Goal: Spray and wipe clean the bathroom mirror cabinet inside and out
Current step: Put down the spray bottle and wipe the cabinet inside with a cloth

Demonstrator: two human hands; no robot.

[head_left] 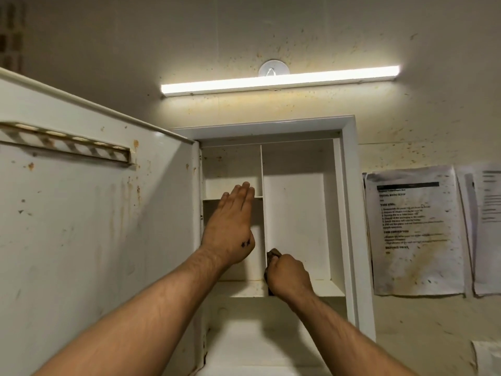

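The mirror cabinet [348, 213] hangs on the wall straight ahead at 12 o'clock, its door [95, 226] swung wide to 9 o'clock so the stained inner face of the door fills the left of the view. Inside, an upright divider [263, 213] runs from 12 to 6 o'clock and splits the box into a narrow left bay with a small shelf [233, 198] and a taller right bay [295, 221].

The right hand [288, 275] is clenched around a dark cloth [273, 255], only a corner of which shows above the knuckles. It sits at the foot of the divider, pressed close against its right face, just above the bottom shelf [325, 289]. The left hand [230, 226] is released, flat and fingers together, reaching into the left bay with fingertips at about the small shelf's level; whether the palm touches the back panel I cannot tell.

The divider's long axis is vertical, and the cloth hand is the nearer one to it. So the likely next stroke runs up toward 12 o'clock along that face. Rust-coloured specks at the top of the left bay and on the door look untouched. No spray bottle is in view.
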